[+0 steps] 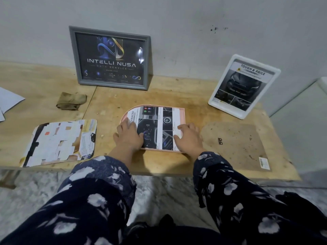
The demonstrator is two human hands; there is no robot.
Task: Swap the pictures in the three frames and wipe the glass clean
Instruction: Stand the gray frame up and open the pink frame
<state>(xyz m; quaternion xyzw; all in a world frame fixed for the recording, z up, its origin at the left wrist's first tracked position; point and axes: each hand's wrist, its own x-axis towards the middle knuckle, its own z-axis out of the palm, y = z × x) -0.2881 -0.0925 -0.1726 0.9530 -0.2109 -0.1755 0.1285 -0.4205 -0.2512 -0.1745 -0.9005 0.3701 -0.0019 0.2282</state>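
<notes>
A pink arch-shaped frame lies flat on the wooden table, with a dark car-interior picture laid in it. My left hand presses flat on the picture's left part, fingers spread. My right hand rests flat on its right edge. A grey frame with a dark logo picture leans on the wall at the back. A white frame with a car picture stands at the right. A folded olive cloth lies left of centre.
A worn arch-shaped picture with torn white patches lies at the left front. A brown backing board with a small metal clip lies at the right. White papers sit at the far left edge. The wall runs close behind.
</notes>
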